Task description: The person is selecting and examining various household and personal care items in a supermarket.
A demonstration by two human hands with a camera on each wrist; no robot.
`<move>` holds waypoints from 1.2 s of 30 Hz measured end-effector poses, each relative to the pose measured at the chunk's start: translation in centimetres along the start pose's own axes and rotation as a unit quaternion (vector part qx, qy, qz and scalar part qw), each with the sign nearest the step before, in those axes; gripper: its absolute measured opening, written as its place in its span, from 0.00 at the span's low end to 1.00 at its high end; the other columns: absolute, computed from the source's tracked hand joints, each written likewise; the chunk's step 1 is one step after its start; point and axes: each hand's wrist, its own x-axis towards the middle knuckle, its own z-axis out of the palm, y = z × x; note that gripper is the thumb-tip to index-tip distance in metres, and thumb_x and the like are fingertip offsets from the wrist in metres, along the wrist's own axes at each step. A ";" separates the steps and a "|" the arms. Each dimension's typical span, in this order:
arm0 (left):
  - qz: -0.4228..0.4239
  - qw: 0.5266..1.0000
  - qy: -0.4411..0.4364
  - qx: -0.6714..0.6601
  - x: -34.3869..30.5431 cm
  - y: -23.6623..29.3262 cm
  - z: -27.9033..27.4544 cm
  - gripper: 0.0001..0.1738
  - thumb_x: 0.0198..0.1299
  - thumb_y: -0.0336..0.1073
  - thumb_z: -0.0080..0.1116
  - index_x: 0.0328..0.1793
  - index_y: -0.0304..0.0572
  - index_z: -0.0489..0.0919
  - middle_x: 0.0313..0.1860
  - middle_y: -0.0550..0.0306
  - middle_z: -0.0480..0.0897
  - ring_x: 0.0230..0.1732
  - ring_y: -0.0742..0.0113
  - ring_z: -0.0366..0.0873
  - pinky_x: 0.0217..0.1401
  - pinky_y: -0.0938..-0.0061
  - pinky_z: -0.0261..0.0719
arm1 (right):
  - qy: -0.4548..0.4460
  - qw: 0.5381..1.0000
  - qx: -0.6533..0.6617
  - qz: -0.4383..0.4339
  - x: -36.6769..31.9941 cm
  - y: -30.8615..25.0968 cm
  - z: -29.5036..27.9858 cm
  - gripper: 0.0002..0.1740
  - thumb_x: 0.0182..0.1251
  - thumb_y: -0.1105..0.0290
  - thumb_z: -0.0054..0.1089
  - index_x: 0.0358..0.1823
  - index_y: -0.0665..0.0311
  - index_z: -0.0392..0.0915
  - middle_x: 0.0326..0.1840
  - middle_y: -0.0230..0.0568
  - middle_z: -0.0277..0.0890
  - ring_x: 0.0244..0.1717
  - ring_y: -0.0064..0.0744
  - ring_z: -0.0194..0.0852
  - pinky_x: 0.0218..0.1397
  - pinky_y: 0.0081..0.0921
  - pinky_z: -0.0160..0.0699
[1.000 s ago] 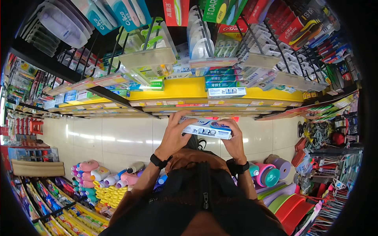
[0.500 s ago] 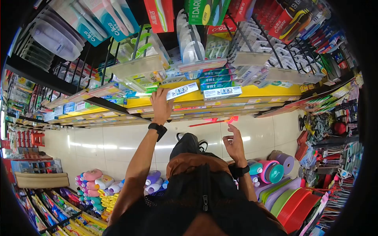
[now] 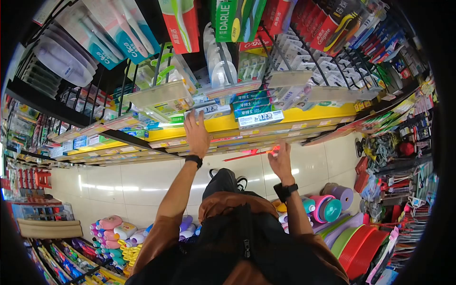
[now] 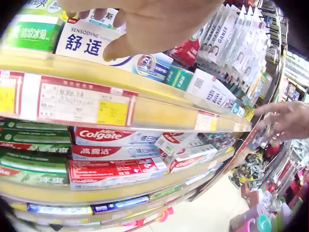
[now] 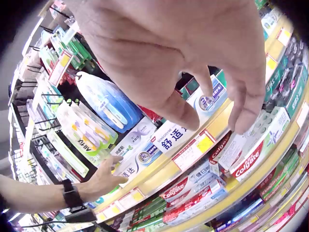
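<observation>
My left hand point(image 3: 197, 137) reaches to the yellow shelf edge, fingers extended at the left end of a white and blue Sensodyne toothpaste box point(image 3: 216, 110). In the left wrist view the thumb and fingertips overlap the front of this Sensodyne box point(image 4: 84, 46), which lies lengthwise on the shelf. The right wrist view shows the left hand point(image 5: 104, 179) at the box row, fingers loosely spread. Lower, in front of the shelves, my right hand point(image 3: 281, 161) hangs with loosely bent fingers and holds nothing.
Stacked teal toothpaste boxes point(image 3: 251, 102) stand right of the Sensodyne box, with a white box point(image 3: 260, 118) in front. Toothbrush packs point(image 3: 178, 26) hang on hooks above. Colgate boxes point(image 4: 104, 135) fill the shelf below. Plastic basins point(image 3: 358, 247) and bottles point(image 3: 111, 223) stand behind on the floor side.
The toothpaste box went from both hands to the shelf in the left hand, and now lies farther back there. The left fingers have loosened from it. The right hand let go earlier and stays low.
</observation>
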 end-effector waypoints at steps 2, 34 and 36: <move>0.001 1.000 0.010 -0.018 -1.9 1.4 -0.1 0.38 0.59 0.24 0.63 0.79 0.38 0.73 0.81 0.38 0.66 0.82 0.34 0.60 0.84 0.42 0.61 | 0.046 0.998 -0.032 -0.039 3.0 -0.3 0.0 0.47 0.60 0.83 0.71 0.82 0.61 0.63 0.75 0.65 0.62 0.72 0.69 0.68 0.70 0.51 0.80; -0.099 0.930 -0.103 -0.337 -9.1 6.0 -2.9 0.34 0.60 0.21 0.70 0.74 0.41 0.76 0.67 0.40 0.78 0.65 0.41 0.80 0.65 0.56 0.85 | -0.008 0.996 0.004 -0.085 8.9 -2.4 -3.0 0.27 0.58 0.79 0.79 0.57 0.58 0.76 0.52 0.50 0.84 0.55 0.57 0.84 0.58 0.48 0.80; -0.080 0.939 -0.066 -0.326 -7.8 7.2 -5.3 0.38 0.59 0.21 0.71 0.77 0.43 0.74 0.71 0.39 0.76 0.69 0.39 0.77 0.70 0.54 0.81 | -0.035 0.998 0.017 -0.057 7.0 -5.2 -4.0 0.26 0.59 0.79 0.78 0.56 0.59 0.76 0.52 0.50 0.85 0.54 0.57 0.84 0.58 0.46 0.81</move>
